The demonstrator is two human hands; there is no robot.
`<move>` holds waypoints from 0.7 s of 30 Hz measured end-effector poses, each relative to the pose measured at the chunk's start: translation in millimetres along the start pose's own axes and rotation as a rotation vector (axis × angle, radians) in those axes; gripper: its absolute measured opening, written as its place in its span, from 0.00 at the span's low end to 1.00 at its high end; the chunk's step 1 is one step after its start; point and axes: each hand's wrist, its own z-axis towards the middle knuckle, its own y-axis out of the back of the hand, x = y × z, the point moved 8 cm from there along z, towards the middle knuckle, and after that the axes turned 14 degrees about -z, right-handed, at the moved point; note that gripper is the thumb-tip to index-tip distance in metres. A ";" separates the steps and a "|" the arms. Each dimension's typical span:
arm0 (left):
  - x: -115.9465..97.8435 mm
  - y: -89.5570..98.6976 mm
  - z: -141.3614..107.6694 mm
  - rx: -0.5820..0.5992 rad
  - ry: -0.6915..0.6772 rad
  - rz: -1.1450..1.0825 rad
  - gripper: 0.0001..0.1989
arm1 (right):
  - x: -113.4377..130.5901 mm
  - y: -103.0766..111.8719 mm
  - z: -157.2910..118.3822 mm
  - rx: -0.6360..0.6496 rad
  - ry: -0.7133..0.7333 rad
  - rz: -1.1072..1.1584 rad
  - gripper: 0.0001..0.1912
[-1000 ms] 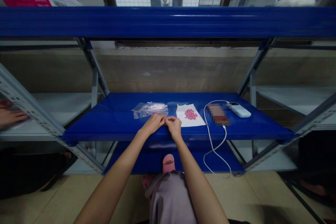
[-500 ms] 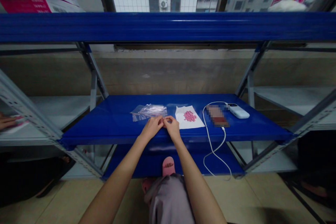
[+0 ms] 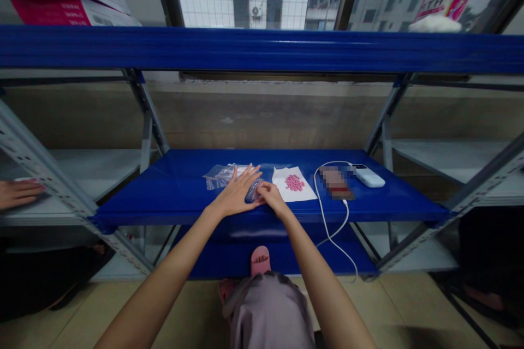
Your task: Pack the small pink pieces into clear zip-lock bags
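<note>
Head view: you have two hands over one blue shelf (image 3: 192, 196). Your left hand (image 3: 237, 191) lies with fingers spread apart; your right hand's (image 3: 268, 194) fingers are together, clamped on one clear bag (image 3: 253, 190) between your hands. Beyond your left hand is one pile of clear bags (image 3: 218, 176), too overlapped to count. To the right lie one white sheet (image 3: 305, 195) with one cluster of pink pieces (image 3: 295, 182), too small to count, one blurred flat object (image 3: 336, 182), one white device (image 3: 369, 176) and one white cable (image 3: 323, 218). Half a second ago, both hands were pinched, fingertips close; now your left has opened out.
</note>
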 end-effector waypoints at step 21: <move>-24.9 -1.6 27.3 -0.041 0.012 -0.178 0.29 | 29.4 29.5 -16.0 0.060 0.031 0.006 0.19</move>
